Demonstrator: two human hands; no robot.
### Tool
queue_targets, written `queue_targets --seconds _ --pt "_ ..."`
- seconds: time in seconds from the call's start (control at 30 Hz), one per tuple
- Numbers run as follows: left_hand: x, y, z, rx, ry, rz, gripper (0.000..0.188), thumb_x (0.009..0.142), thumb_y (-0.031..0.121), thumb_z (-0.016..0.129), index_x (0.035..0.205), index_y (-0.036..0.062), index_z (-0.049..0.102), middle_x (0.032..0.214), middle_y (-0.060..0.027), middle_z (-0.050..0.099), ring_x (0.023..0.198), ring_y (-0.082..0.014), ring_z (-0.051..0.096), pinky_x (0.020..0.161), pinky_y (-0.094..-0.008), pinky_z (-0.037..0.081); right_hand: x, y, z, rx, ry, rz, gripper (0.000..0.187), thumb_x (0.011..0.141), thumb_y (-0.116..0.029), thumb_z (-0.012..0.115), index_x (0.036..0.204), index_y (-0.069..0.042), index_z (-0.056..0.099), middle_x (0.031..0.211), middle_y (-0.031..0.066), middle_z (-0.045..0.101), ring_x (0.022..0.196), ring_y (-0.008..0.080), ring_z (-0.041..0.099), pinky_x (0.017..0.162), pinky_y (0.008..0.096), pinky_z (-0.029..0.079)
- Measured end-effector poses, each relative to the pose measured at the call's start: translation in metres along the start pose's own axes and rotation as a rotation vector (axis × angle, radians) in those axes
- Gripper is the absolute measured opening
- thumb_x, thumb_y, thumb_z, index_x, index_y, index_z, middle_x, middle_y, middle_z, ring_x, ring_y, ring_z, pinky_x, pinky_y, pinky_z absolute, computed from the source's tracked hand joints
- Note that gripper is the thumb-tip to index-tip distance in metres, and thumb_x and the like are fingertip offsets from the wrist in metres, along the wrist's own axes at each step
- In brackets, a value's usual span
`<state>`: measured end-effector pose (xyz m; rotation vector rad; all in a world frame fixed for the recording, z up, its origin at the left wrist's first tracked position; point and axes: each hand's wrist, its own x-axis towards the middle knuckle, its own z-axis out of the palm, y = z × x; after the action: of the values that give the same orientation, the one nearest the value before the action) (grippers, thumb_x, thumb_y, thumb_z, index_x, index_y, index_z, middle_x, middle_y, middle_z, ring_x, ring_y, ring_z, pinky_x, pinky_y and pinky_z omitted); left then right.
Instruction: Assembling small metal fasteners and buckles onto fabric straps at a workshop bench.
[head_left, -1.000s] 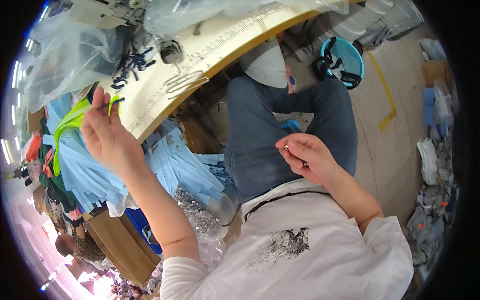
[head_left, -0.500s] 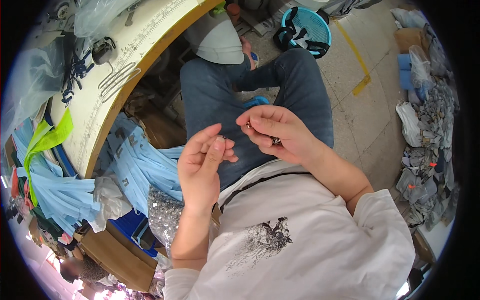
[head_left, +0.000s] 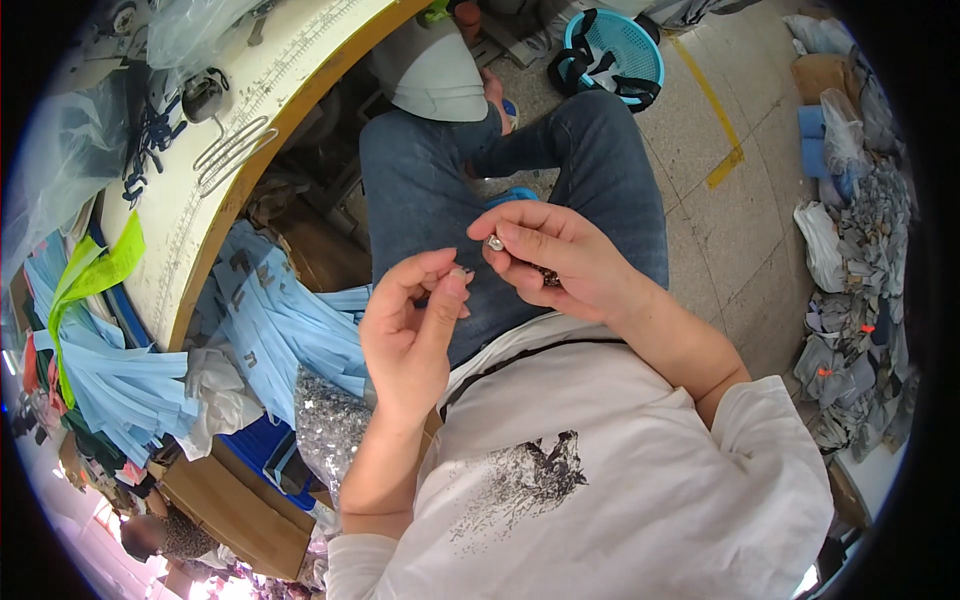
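Observation:
My right hand [head_left: 570,262] is closed, pinching a small shiny metal piece [head_left: 495,243] between thumb and forefinger. More small, dark, shiny pieces [head_left: 549,277] sit under its curled fingers, mostly hidden. Just to the left is my left hand [head_left: 410,325], thumb and forefinger pressed together. A tiny dark speck [head_left: 468,270] shows at those fingertips, too small to name. The two hands are a short way apart, above my lap in blue jeans [head_left: 420,200].
A curved white table [head_left: 215,225] with ruler markings and a bent wire rack [head_left: 235,155] is at left. Light blue strips [head_left: 290,310] hang below it. A blue basket [head_left: 615,60] stands ahead; grey scraps [head_left: 860,300] are heaped at right. Cardboard box [head_left: 235,510] lies lower left.
My left fingertips have come slightly to the right, nearer the right hand, and are pressed closer together. The metal piece in my right fingers has turned and shows more of its bright face.

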<state>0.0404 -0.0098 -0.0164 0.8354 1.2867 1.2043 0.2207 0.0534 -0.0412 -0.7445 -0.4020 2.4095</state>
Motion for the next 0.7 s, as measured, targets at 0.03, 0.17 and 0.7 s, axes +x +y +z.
queue_targets --seconds 0.03,0.17,0.7 --pt "0.0004 -0.0002 -0.0008 -0.013 0.002 -0.008 0.021 0.092 0.000 0.060 0.113 -0.0009 0.059 0.094 -0.0061 0.064 0.082 -0.0091 0.058 0.067 -0.0207 0.049 -0.0003 -0.0005 0.0001 0.002 0.007 0.009 0.025 0.099 -0.018 0.052 0.116 -0.001 0.058 0.089 0.0037 0.057 0.058 0.0031 0.043 0.043 0.0157 0.031" --pt "0.0009 0.0012 -0.0017 -0.060 -0.010 -0.002 0.020 0.091 -0.002 0.061 0.111 -0.0024 0.059 0.093 -0.0074 0.065 0.081 -0.0098 0.059 0.067 -0.0204 0.049 0.0016 0.0022 -0.0040 0.029 -0.034 0.008 0.025 0.099 -0.019 0.053 0.116 -0.001 0.057 0.087 0.0029 0.054 0.059 0.0031 0.042 0.044 0.0157 0.031" --pt "0.0035 0.0032 0.0001 -0.038 -0.013 0.071 0.015 0.089 -0.006 0.060 0.104 -0.0047 0.060 0.103 -0.0127 0.061 0.073 -0.0128 0.058 0.063 -0.0244 0.049 0.0021 0.0011 0.0029 0.035 0.018 0.016 0.026 0.098 -0.019 0.055 0.111 0.002 0.061 0.088 0.0046 0.056 0.061 0.0036 0.043 0.042 0.0158 0.031"
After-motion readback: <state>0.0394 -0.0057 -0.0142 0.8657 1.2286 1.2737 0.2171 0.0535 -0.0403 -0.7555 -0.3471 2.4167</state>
